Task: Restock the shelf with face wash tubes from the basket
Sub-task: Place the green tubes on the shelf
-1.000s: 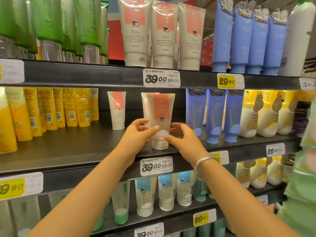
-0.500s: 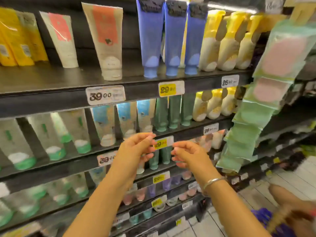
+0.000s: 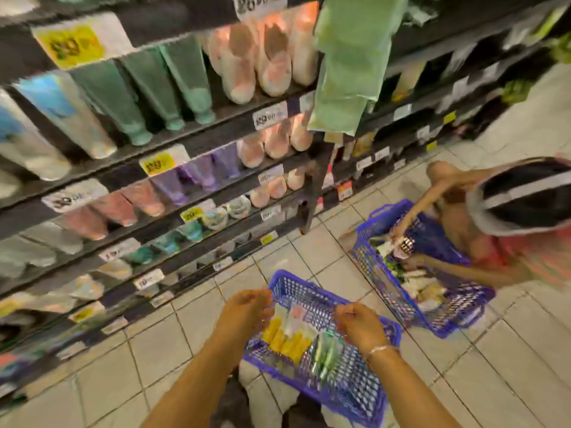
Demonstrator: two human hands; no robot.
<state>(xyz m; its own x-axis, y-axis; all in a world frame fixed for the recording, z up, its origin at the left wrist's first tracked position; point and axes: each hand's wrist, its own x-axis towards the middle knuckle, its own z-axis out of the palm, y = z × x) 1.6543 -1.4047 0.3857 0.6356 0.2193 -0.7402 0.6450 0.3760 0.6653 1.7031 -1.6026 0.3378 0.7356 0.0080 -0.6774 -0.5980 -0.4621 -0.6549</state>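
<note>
A blue plastic basket [image 3: 355, 393] sits on the tiled floor below me. Inside it lie yellow tubes [image 3: 285, 339], pale white-and-pink tubes [image 3: 293, 318] and green tubes [image 3: 324, 355]. My left hand [image 3: 244, 307] hovers over the basket's far left corner, fingers loosely curled and holding nothing. Over the basket's right rim my right hand [image 3: 358, 324], with a silver bracelet on its wrist, hangs with fingers apart and nothing in it. The dark shelf unit [image 3: 197, 131] full of tubes rises on the left. The whole view is motion-blurred.
A second blue basket [image 3: 432, 307] with mixed products stands to the right. Another person [image 3: 506, 217] crouches beside it with an arm reaching into it. Green hanging packets [image 3: 346, 63] dangle from the shelf post. Tiled floor [image 3: 494, 381] stretches right.
My view has swung down from the shelf to the floor. Both hands left the white-and-pink tube on the shelf and dropped to just above the basket.
</note>
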